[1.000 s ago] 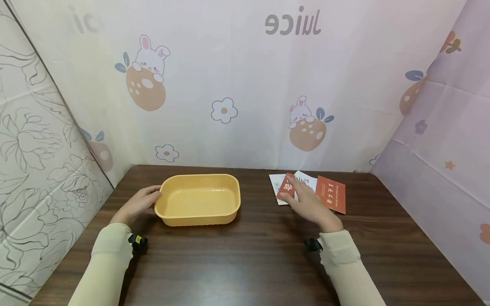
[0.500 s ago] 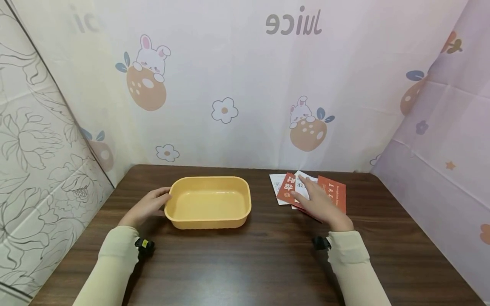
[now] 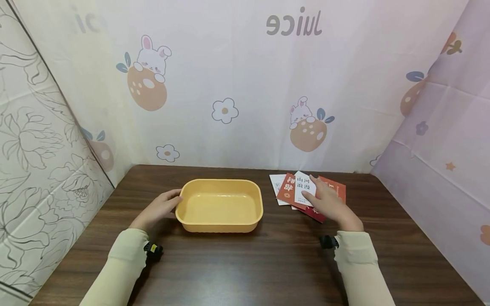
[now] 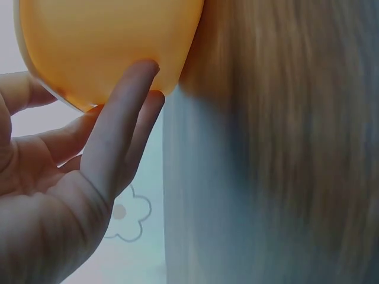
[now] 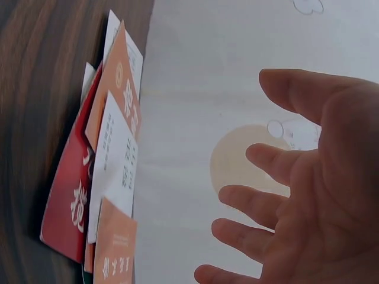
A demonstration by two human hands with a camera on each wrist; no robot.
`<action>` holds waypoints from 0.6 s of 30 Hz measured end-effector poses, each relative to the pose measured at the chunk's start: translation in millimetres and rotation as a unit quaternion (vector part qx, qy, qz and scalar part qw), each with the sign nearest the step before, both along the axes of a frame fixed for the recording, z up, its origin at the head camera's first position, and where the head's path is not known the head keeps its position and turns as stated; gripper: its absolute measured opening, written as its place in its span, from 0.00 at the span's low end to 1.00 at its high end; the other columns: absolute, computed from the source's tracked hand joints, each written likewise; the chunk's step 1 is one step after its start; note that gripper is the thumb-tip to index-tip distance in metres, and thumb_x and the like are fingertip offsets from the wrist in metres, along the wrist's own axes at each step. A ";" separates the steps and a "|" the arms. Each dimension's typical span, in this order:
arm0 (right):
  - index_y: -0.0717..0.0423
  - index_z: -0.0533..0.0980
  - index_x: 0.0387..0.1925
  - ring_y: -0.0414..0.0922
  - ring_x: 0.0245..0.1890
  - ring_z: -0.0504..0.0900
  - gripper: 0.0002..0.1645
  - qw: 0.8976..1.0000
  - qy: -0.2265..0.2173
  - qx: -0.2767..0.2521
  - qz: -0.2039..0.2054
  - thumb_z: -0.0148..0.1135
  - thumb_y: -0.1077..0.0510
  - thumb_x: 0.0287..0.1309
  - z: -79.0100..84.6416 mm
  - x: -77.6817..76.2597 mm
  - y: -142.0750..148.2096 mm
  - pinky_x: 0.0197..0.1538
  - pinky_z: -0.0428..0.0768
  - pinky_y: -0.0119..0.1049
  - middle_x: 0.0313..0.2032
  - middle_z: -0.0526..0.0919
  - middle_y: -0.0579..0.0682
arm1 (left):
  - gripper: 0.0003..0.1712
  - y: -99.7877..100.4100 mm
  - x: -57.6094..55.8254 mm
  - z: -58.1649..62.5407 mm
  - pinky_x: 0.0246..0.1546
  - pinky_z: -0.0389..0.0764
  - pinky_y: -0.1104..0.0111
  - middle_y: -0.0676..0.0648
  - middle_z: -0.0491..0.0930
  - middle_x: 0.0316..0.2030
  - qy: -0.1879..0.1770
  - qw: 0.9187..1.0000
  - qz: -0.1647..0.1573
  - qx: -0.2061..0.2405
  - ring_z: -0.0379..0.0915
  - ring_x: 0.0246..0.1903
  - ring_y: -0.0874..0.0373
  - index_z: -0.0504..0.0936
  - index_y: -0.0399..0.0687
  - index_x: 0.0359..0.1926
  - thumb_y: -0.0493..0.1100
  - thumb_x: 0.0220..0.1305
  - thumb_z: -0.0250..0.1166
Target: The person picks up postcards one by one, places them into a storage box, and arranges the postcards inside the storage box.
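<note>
My left hand [image 3: 158, 208] touches the left end of a yellow, oblong plastic basin [image 3: 220, 228] standing on the table. In the left wrist view its extended fingers [image 4: 121, 109] lie against the outside of the basin wall [image 4: 106, 35]. Nothing lies inside the basin. At the right, my right hand [image 3: 334, 206] hovers with spread fingers over a loose pile of red and white printed cards. A white card [image 3: 304, 191] tops a red card [image 3: 285, 191]. In the right wrist view a gap shows between the fingers and a dark red card [image 5: 70, 201].
The dark wooden table [image 3: 237, 265] ends against a hanging patterned curtain [image 3: 245, 85]. Curtains also flank it left and right. A small black device [image 3: 154, 250] sits at the left wrist, another black device [image 3: 328, 242] at the right.
The basin has slid to the right with my left hand against it. My right hand has drawn right and slightly nearer, uncovering the cards, which lie where they were.
</note>
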State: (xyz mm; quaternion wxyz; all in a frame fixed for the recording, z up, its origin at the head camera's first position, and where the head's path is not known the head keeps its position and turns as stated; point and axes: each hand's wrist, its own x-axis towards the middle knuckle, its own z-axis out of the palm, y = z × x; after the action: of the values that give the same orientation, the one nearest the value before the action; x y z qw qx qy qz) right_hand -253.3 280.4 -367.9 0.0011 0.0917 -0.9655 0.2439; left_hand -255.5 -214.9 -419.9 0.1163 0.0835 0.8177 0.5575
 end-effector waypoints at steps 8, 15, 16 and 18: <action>0.70 0.50 0.76 0.72 0.70 0.54 0.47 1.000 0.008 0.011 -0.001 0.55 0.45 0.72 -1.8 -0.2 18.0 0.64 0.58 0.74 0.70 0.56 0.75 | 0.32 13.7 0.1 -3.8 0.43 0.85 0.56 0.28 0.66 0.65 0.002 1.000 -0.012 0.017 0.78 0.51 0.45 0.59 0.30 0.73 0.46 0.79 0.51; 0.73 0.51 0.74 0.72 0.68 0.58 0.45 1.000 0.017 0.007 0.007 0.55 0.49 0.72 -4.8 -1.6 29.3 0.63 0.62 0.71 0.69 0.58 0.76 | 0.33 23.3 2.2 -6.9 0.43 0.85 0.56 0.28 0.68 0.64 0.005 0.999 -0.022 0.034 0.79 0.49 0.47 0.58 0.31 0.74 0.47 0.79 0.52; 0.73 0.50 0.74 0.72 0.68 0.58 0.45 1.000 0.015 0.007 0.005 0.55 0.48 0.72 -5.2 -1.4 30.8 0.63 0.62 0.72 0.69 0.58 0.76 | 0.33 24.8 2.5 -7.3 0.43 0.85 0.55 0.28 0.68 0.64 0.005 0.999 -0.023 0.038 0.79 0.49 0.47 0.58 0.31 0.74 0.47 0.79 0.52; 0.72 0.50 0.75 0.73 0.67 0.58 0.46 1.000 0.011 0.008 0.000 0.55 0.46 0.72 -6.2 -1.3 33.8 0.61 0.63 0.73 0.69 0.57 0.77 | 0.33 27.3 2.8 -7.7 0.43 0.85 0.55 0.28 0.68 0.64 0.005 0.999 -0.021 0.040 0.79 0.48 0.46 0.58 0.31 0.74 0.47 0.79 0.52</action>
State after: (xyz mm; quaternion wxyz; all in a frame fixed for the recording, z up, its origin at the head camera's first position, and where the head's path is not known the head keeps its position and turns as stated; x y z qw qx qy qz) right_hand -254.6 314.2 -374.2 0.0112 0.0947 -0.9672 0.2355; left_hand -252.7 -187.6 -427.6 0.1200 0.1082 0.7933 0.5870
